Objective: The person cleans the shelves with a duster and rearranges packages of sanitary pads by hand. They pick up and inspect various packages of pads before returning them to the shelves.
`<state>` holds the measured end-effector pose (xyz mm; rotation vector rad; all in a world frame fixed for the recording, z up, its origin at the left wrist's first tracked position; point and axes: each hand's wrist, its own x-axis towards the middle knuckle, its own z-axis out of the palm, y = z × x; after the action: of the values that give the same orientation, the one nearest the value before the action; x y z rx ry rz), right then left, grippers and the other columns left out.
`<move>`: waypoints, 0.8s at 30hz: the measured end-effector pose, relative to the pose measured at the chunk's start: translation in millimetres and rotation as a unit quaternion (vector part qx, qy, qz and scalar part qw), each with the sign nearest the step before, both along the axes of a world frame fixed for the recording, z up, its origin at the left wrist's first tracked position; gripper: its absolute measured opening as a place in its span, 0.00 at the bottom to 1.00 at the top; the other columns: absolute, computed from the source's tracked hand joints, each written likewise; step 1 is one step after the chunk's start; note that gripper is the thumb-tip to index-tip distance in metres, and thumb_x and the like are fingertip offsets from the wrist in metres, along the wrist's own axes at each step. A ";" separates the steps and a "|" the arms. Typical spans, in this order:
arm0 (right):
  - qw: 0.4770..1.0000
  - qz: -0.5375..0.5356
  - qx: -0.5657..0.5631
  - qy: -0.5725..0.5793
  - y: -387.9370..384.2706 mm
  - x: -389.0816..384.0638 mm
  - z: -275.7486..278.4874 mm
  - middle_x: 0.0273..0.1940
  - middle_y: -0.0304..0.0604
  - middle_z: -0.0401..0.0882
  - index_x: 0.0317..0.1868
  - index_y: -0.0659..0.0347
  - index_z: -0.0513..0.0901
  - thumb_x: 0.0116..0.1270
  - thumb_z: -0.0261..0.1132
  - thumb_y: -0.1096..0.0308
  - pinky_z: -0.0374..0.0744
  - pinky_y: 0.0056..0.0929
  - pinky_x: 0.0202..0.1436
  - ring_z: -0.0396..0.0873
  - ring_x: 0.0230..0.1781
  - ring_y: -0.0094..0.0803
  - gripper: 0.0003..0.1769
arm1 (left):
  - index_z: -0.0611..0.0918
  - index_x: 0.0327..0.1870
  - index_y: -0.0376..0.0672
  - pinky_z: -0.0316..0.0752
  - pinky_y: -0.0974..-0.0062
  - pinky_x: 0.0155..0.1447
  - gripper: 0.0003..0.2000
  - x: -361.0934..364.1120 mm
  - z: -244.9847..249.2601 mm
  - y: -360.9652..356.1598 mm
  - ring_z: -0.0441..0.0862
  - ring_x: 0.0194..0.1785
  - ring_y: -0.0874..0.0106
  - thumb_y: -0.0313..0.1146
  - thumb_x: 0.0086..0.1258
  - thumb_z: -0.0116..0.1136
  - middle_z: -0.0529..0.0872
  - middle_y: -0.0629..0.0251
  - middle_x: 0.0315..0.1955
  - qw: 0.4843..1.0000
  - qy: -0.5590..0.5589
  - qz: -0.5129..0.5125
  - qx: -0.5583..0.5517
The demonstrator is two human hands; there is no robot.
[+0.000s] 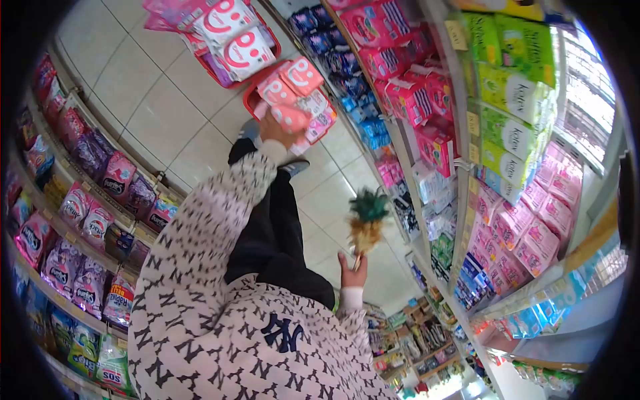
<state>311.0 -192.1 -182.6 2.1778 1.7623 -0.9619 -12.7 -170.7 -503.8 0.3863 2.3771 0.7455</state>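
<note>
Pink pack (291,115): soft plastic pouch, glossy, slightly crumpled. It sits at the near edge of the red basket, on top of the other packs, with the left hand on it.
Left hand (275,131): fingers clamped on the lower end of the pink pack. The patterned knit sleeve runs down to the wrist, ending in a pale cuff.
Red basket (253,97): rigid plastic rim, standing on the floor by the person's shoes. It holds several pink pouches with white smiley prints, stacked loosely above the rim.
Second basket (215,72): farther along the aisle, red rim. It is heaped with pink and white smiley packs (243,45).
Pineapple-shaped item (367,223): green spiky tuft on top, tan bristly body below, thin stem. It is held upright in mid-air beside the right shelving.
Right hand (349,270): fingers closed round the stem at its base, thumb set off to the side.
Right shelving (460,167): tiers of pink cartons, pink soft packs and green boxes, with dark blue packs lower down.
Left shelf (100,200): rows of shiny purple and pink pillow bags.
Floor (153,100): pale square tiles, smooth, with dark grout lines.
</note>
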 end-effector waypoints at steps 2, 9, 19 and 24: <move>0.992 0.026 0.005 0.121 56.0 -54.1 -0.7 0.58 0.53 0.76 0.62 0.68 0.70 0.50 0.81 0.53 0.75 0.35 0.57 0.74 0.59 0.40 0.45 | 0.56 0.69 0.32 0.62 0.58 0.71 0.63 18.9 52.3 -6.5 0.64 0.69 0.50 0.55 0.31 0.82 0.66 0.45 0.63 0.992 -0.097 0.007 0.077; 0.942 0.095 -0.009 0.321 94.3 -183.1 29.4 0.58 0.50 0.76 0.69 0.65 0.62 0.52 0.80 0.55 0.75 0.31 0.60 0.76 0.58 0.37 0.50 | 0.53 0.68 0.37 0.72 0.68 0.63 0.47 13.7 249.7 -21.0 0.72 0.61 0.64 0.42 0.56 0.75 0.68 0.53 0.58 0.909 -0.271 -0.037 0.316; 0.871 0.058 0.092 0.480 73.1 -214.6 74.4 0.36 0.38 0.81 0.62 0.60 0.72 0.69 0.66 0.54 0.77 0.29 0.34 0.78 0.30 0.30 0.28 | 0.67 0.68 0.39 0.74 0.62 0.65 0.28 -75.7 380.8 -35.3 0.76 0.64 0.65 0.24 0.65 0.60 0.76 0.58 0.61 0.732 -0.554 -0.081 0.387; 0.888 0.027 0.252 0.384 60.4 -192.1 87.9 0.35 0.43 0.82 0.57 0.68 0.76 0.74 0.60 0.63 0.78 0.29 0.45 0.78 0.37 0.29 0.19 | 0.69 0.65 0.39 0.74 0.63 0.65 0.26 -88.2 401.4 -33.1 0.77 0.62 0.64 0.20 0.63 0.57 0.78 0.59 0.58 0.754 -0.469 -0.060 0.455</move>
<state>118.8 -131.6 -94.7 2.1383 2.6604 -1.6747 -100.9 -203.8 -102.4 0.3953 0.9192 1.5550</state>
